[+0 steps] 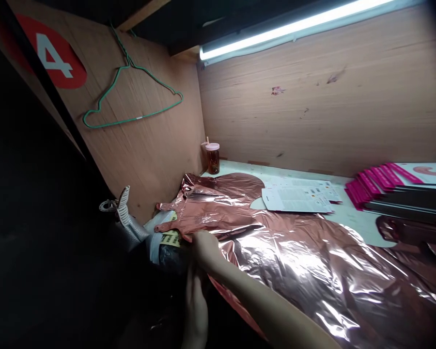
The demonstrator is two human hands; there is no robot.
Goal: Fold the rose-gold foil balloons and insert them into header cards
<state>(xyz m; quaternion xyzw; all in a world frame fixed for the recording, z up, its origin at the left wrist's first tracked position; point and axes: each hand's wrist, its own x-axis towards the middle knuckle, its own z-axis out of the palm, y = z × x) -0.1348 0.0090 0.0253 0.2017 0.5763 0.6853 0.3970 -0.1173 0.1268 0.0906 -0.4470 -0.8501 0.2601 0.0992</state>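
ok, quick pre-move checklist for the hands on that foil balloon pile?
1. Right hand on edge of the rose-gold foil balloons: ok.
2. Left hand grip: cannot tell, dark and low.
3. Foil lying flat on the bench: not ok, crumpled.
4. White printed cards clear of the foil: ok.
5. Jar with pink lid upright in the corner, apart from foil: ok.
6. Pink card stack undisturbed at right: ok.
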